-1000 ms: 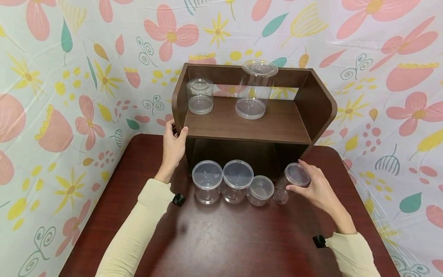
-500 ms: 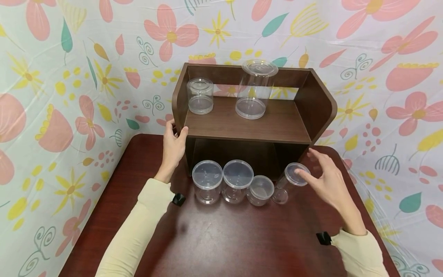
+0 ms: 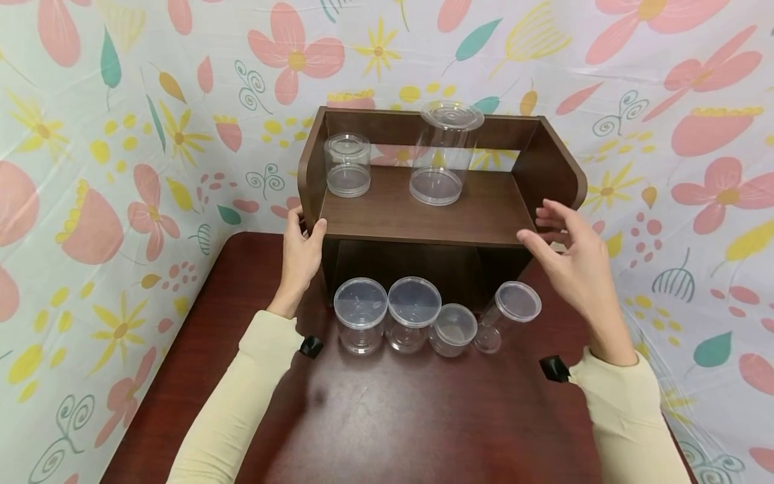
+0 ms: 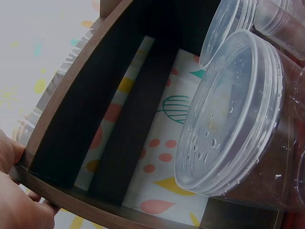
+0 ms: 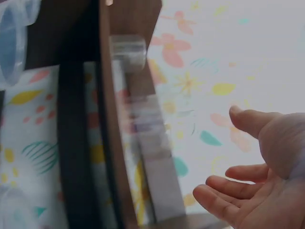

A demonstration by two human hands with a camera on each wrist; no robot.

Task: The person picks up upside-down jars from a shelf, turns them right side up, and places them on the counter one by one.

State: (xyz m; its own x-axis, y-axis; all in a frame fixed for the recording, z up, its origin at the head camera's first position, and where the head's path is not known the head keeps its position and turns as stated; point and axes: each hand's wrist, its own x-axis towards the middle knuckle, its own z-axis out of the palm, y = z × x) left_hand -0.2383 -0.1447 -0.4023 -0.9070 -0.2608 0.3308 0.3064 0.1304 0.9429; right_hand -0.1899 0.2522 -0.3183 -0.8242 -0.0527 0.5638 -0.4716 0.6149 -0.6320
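Note:
My left hand [image 3: 304, 252] grips the left side panel of a dark brown two-tier shelf [image 3: 423, 218], thumb at the front edge. In the left wrist view its fingers [image 4: 33, 210] wrap the panel's edge. Fingers spread, my right hand [image 3: 577, 265] hangs in the air by the shelf's right side and holds nothing. Below it a slim clear jar [image 3: 518, 302] stands on the table. Left of that stand a small clear jar [image 3: 453, 329] and two wider clear lidded jars, a middle one [image 3: 414, 312] and a left one [image 3: 361, 312].
On the upper tier are a short clear jar [image 3: 347, 165] at the left and a tall clear jar [image 3: 444, 154] near the middle. The reddish-brown table [image 3: 387, 417] reaches toward me. A flower-print cloth [image 3: 181, 87] hangs behind and at both sides.
My right hand has let go of the slim jar and risen to the shelf's upper right side. The slim jar stays on the table. My left hand keeps its grip on the panel.

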